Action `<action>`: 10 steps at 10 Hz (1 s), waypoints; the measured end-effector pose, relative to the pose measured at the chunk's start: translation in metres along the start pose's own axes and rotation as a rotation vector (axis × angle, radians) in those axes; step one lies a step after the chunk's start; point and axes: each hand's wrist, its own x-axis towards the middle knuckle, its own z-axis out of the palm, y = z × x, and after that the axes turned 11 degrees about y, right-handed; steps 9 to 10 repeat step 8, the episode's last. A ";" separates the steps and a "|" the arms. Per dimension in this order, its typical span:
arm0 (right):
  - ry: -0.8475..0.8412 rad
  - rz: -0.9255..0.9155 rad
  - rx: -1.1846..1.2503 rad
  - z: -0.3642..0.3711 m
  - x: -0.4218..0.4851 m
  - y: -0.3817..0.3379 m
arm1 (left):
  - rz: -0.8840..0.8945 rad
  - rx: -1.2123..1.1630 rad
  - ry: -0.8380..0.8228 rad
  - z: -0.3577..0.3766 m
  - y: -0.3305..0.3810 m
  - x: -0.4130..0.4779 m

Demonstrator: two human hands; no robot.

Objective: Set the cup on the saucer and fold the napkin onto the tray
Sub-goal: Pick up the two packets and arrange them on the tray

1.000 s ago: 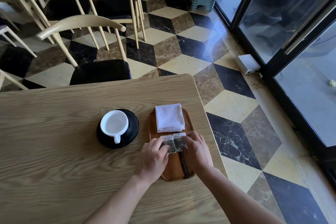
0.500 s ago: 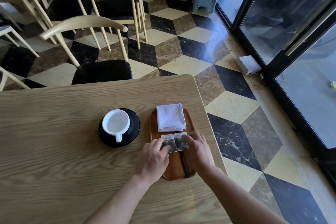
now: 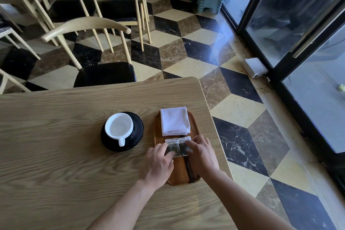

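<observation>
Both hands are over the near half of the wooden tray (image 3: 178,172). The left hand (image 3: 160,162) lays its fingers close together, flat on one sachet (image 3: 172,146). The right hand (image 3: 202,155) presses slightly spread fingertips on the second sachet (image 3: 184,144), right beside it. Just beyond, the white napkin (image 3: 174,121) lies folded on the tray's far half. Left of that, the white cup (image 3: 119,127) sits on the black saucer (image 3: 138,130), handle toward the camera, on the wooden table (image 3: 56,155).

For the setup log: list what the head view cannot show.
Head view:
Print on the packets: too small to read.
Dark stick on the tray: far end under the right hand.
Tray's near left rim: under the left hand.
Napkin's layers: too small to count.
</observation>
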 end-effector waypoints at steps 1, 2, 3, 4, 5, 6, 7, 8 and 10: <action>0.015 0.010 0.026 -0.002 -0.001 0.000 | -0.006 -0.016 0.007 0.001 0.000 0.000; 0.011 0.004 0.024 -0.003 -0.002 0.001 | -0.008 -0.017 0.006 0.001 0.000 0.000; -0.009 0.014 0.014 -0.003 0.000 0.000 | 0.006 0.002 0.001 0.000 0.001 0.001; -0.022 0.018 0.007 -0.003 0.001 -0.002 | 0.010 0.008 0.003 -0.001 0.001 0.001; -0.014 0.027 0.030 -0.003 0.000 -0.002 | 0.003 -0.013 0.004 -0.001 0.001 0.001; -0.006 0.047 0.054 -0.005 -0.001 -0.001 | 0.000 -0.038 0.016 0.000 0.002 0.000; -0.017 0.060 0.066 -0.008 -0.001 -0.004 | -0.018 -0.085 0.035 -0.007 0.001 0.001; -0.012 0.076 0.091 -0.011 0.002 -0.005 | -0.037 -0.120 0.071 -0.011 -0.001 0.002; -0.012 0.076 0.091 -0.011 0.002 -0.005 | -0.037 -0.120 0.071 -0.011 -0.001 0.002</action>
